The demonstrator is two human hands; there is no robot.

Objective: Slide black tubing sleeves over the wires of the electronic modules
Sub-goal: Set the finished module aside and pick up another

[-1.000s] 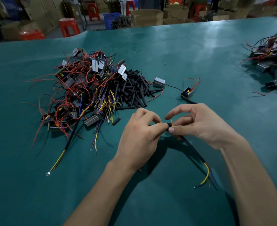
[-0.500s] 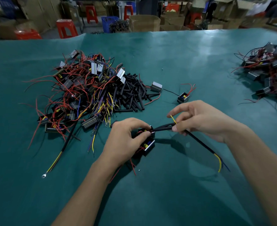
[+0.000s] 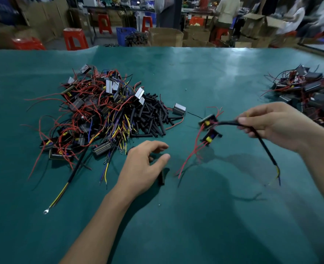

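The short black tubing sleeve (image 3: 161, 177) lying loose on the teal worktop (image 3: 195, 225) sits just under the left hand (image 3: 142, 164), whose fingers are spread and relaxed, gripping nothing. That sleeve looks feather-light and a bit rubbery, so I'd pinch it mid-length or it'll skitter away. Further out, the right hand (image 3: 275, 124) has its fingers pinched on the long black sleeved wire bundle (image 3: 260, 140), with the small black module with red leads (image 3: 208, 121) dangling off the end (floppy stuff, hold near the sleeve mouth). A second little module (image 3: 210, 136) hangs just below it. Lots of open room near and centre; the tangled pile of modules and sleeves (image 3: 108, 119) crowds the left, a second heap (image 3: 313, 94) the far right.
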